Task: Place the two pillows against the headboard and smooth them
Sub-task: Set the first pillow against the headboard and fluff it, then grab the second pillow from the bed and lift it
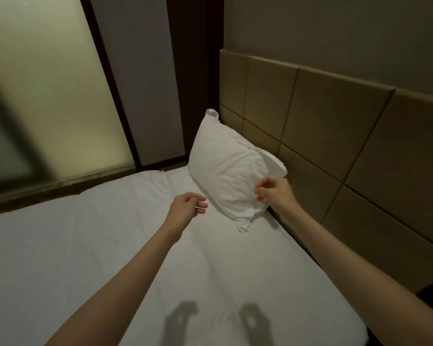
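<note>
One white pillow (225,171) leans upright against the tan padded headboard (335,126), at the far corner of the bed. My right hand (275,192) is at the pillow's right edge, fingers curled and touching the wrinkled case without a clear grip. My left hand (186,206) hovers just left of the pillow's lower corner, fingers loosely apart and holding nothing. A second pillow is not in view.
The white sheet (110,245) covers the bed below both arms. A frosted glass panel (48,96) and a dark frame stand beyond the far side of the bed. Shadows of both hands fall on the sheet near the bottom.
</note>
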Motion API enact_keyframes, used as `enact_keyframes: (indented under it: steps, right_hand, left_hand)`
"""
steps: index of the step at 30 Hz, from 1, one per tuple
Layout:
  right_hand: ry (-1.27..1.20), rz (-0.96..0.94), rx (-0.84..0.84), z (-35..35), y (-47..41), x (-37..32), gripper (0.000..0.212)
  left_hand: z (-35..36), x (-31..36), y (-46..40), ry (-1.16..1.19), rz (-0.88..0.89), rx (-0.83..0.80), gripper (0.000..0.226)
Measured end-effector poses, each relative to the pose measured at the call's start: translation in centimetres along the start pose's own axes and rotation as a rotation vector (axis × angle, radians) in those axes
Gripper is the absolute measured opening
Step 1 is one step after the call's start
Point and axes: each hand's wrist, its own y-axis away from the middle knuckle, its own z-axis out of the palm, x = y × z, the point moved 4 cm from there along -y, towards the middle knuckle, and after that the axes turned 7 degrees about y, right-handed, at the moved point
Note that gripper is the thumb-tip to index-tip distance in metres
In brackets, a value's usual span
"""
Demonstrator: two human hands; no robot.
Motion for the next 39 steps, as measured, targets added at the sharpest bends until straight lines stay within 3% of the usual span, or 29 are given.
enact_keyframes:
  steps: [6, 19, 26, 39]
  right_hand:
    - [-0.147, 0.052, -0.098, 0.7, 4.1, 1.7, 0.014]
    - [-0.135, 0.22, -0.383, 8.7, 14.5, 7.5, 0.012]
    - [-0.143, 0.232, -0.46, 16.4, 21.5, 6.3, 0.015]
    - [-0.144, 0.302, -0.577, 37.2, 41.7, 1.1, 0.015]
  left_hand:
    - [-2.0, -1.8, 5.5, 0.065, 0.026, 0.132, 0.03]
    - [-7.6, -12.0, 18.6, 0.117, -0.123, 0.341, 0.028]
    - [-18.1, -16.7, 26.3, 0.176, -0.171, 0.517, 0.029]
    - [-39.3, -25.0, 43.6, 0.163, -0.307, 0.585, 0.03]
